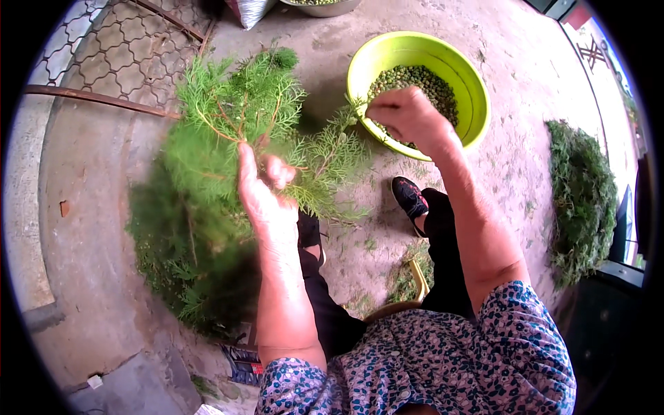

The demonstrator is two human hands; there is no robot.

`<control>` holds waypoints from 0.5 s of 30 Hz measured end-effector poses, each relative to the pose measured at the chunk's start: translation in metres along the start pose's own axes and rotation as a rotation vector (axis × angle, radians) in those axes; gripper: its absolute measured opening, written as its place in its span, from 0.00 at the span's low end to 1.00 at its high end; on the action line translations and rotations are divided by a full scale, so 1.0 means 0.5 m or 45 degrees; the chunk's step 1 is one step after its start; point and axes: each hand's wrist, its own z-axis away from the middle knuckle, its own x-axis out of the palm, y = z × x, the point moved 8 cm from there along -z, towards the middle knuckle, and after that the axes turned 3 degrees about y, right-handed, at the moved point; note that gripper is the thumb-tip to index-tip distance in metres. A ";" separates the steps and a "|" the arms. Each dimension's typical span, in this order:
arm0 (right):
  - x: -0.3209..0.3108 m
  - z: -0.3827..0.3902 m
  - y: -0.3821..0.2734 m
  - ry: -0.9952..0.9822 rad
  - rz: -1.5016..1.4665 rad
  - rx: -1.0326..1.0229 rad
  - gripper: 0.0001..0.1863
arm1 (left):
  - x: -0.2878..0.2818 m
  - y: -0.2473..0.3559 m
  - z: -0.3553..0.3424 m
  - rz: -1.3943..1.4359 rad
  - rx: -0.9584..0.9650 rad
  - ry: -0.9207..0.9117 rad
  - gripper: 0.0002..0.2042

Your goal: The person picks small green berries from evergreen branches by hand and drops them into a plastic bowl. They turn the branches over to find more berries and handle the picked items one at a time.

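Note:
Leafy green conifer branches [242, 104] rise from my left hand [266, 176], whose fingers are wrapped around their reddish stems. My right hand [408, 117] is closed, fingertips together beside the tip of a sprig at the near left rim of the lime-green plastic tub [470, 90]; what they hold, if anything, is hidden. Small round green cones or seeds [418, 83] lie in that tub, partly hidden by my right hand. A large dark heap of cut branches [180, 263] lies beneath and left of my left hand.
Another branch pile [581, 194] lies along the right side. A metal bowl [319, 10] and a white sack [245, 12] are at the top. A rusty metal grate [117, 59] is at upper left. My feet are on the concrete, and a yellow curved piece [418, 277] sits beside my leg.

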 end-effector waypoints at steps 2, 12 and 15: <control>0.029 -0.011 -0.006 -0.134 0.224 -0.248 0.11 | 0.000 -0.006 -0.005 0.017 -0.003 -0.014 0.17; 0.091 0.028 -0.013 -0.237 -0.624 0.073 0.10 | 0.001 -0.030 -0.005 -0.085 -0.110 -0.028 0.13; 0.097 0.028 -0.016 -0.274 -0.718 0.063 0.10 | 0.031 -0.020 0.018 -0.342 -0.034 -0.136 0.15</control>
